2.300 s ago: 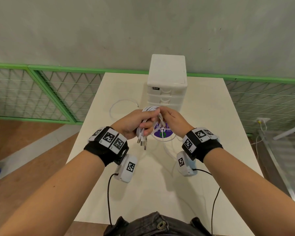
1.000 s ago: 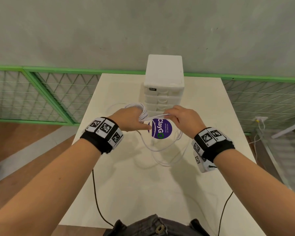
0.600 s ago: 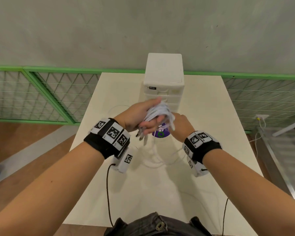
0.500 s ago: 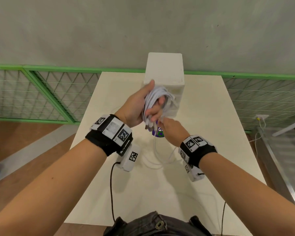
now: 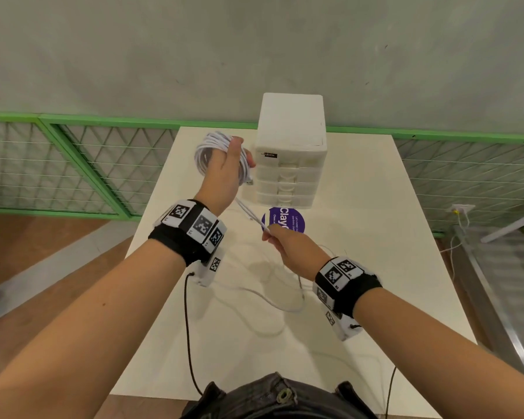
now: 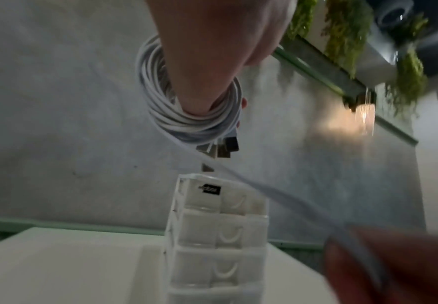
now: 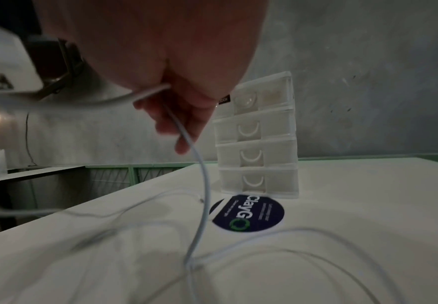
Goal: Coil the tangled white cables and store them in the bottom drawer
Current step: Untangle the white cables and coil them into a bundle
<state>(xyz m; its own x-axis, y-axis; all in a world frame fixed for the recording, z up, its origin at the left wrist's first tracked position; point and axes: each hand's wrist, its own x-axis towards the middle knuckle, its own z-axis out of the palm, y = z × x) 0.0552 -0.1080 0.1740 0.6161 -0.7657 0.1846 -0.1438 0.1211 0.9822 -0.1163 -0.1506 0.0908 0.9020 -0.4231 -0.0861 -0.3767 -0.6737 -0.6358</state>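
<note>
My left hand [image 5: 227, 164] is raised beside the white drawer unit [image 5: 291, 164] and grips a coil of white cables [image 5: 206, 152] wound around it; metal plugs [image 6: 220, 150] dangle from the coil [image 6: 176, 115]. A taut strand [image 5: 248, 211] runs down from the coil to my right hand [image 5: 285, 243], which pinches it above the table. Below that pinch, the loose cable [image 7: 202, 205] hangs to the tabletop and lies there in slack loops [image 5: 273, 300]. All drawers of the unit [image 7: 259, 144] are closed, including the bottom drawer [image 7: 259, 181].
A round purple sticker [image 5: 288, 222] sits on the cream table [image 5: 375, 267] just in front of the drawer unit. Green mesh fencing [image 5: 73, 164] runs behind the table against a grey wall. Black sensor wires [image 5: 188, 328] hang from my wrists.
My left hand has lifted the coil up and to the left of the drawer unit. My right hand has slid down the cable toward me, drawing a strand taut between the hands.
</note>
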